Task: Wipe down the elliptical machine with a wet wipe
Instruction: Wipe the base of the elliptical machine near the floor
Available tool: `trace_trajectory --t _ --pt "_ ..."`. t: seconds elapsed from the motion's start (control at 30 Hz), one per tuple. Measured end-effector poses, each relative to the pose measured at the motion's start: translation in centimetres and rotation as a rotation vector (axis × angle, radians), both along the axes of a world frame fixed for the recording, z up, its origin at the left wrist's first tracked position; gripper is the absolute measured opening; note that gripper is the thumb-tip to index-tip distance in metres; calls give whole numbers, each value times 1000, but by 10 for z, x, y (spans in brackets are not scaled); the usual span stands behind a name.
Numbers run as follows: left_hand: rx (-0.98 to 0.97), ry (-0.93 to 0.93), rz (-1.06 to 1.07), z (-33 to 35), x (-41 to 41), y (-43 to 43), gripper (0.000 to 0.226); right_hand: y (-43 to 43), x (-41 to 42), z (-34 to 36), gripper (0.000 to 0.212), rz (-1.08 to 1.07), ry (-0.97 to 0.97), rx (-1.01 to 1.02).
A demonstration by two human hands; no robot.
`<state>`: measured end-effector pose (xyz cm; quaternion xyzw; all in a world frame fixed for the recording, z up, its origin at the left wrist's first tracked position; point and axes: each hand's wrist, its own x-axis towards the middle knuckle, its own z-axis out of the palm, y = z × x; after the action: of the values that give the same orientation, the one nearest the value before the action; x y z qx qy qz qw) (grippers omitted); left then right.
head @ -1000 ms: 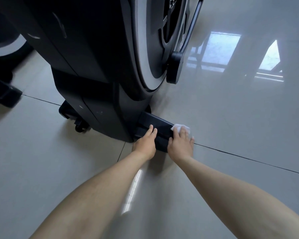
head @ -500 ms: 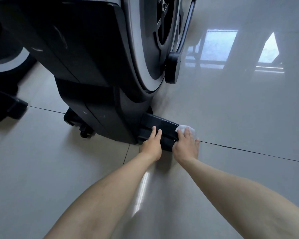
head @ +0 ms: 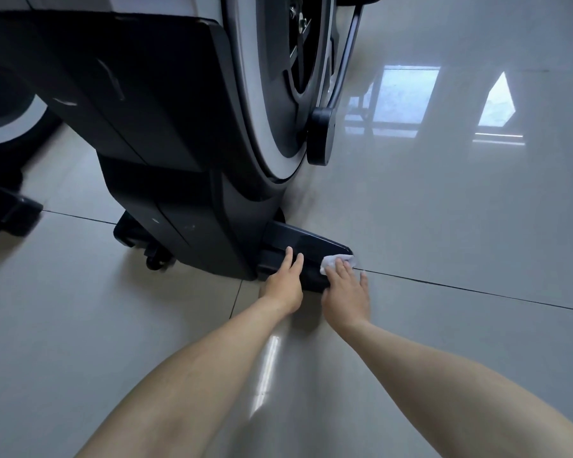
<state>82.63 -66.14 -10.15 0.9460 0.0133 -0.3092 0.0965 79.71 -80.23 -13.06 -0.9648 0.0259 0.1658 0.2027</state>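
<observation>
The step in hand looks like wiping the low black plastic stabiliser foot [head: 298, 239] at the base of the dark grey elliptical machine [head: 146, 110]; the small white crumpled wet wipe [head: 336, 260] lies on the outer tip of that foot, just above the floor. The right hand [head: 344, 292] presses the wipe down with straight, spread fingers, nothing curled round it, the little finger splayed off the foot towards the tile. The left hand [head: 283, 282] lies flat on the inner half of the foot, fingers straight and together; it holds nothing and seems only to brace.

The next move likely calls for dragging the wipe along the foot towards the machine body, so the left hand would have to lift or slide clear; the near side face of the foot sits under both wrists and is hard to judge.

Above the foot rises the big round flywheel disc with a pale grey rim [head: 255, 94]; a black crank arm end [head: 321, 137] hangs over the foot and could crowd any upward stroke. Beyond the foot's inner end, under the housing, sits a small black transport wheel [head: 153, 256]. Around the foot spreads glossy pale floor tile [head: 444, 209], a dark grout line [head: 477, 292] running out from its tip; far past the housing stands another dark machine with a white band [head: 4, 127].
</observation>
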Motion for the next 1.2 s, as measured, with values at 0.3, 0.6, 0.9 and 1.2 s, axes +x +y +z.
trace_trajectory --t 0.3,0.6,0.9,1.2 --pt "-77 -14 -6 -6 1 14 85 18 21 6 70 268 45 136" --pt "3 -9 -32 2 -3 -9 95 -15 33 -6 39 -64 13 211" --pt "0 -28 -31 -2 -2 -7 99 -10 6 -12 62 31 -21 57" --pt "-69 -92 -18 -9 -14 5 87 10 -21 -8 70 293 4 -32"
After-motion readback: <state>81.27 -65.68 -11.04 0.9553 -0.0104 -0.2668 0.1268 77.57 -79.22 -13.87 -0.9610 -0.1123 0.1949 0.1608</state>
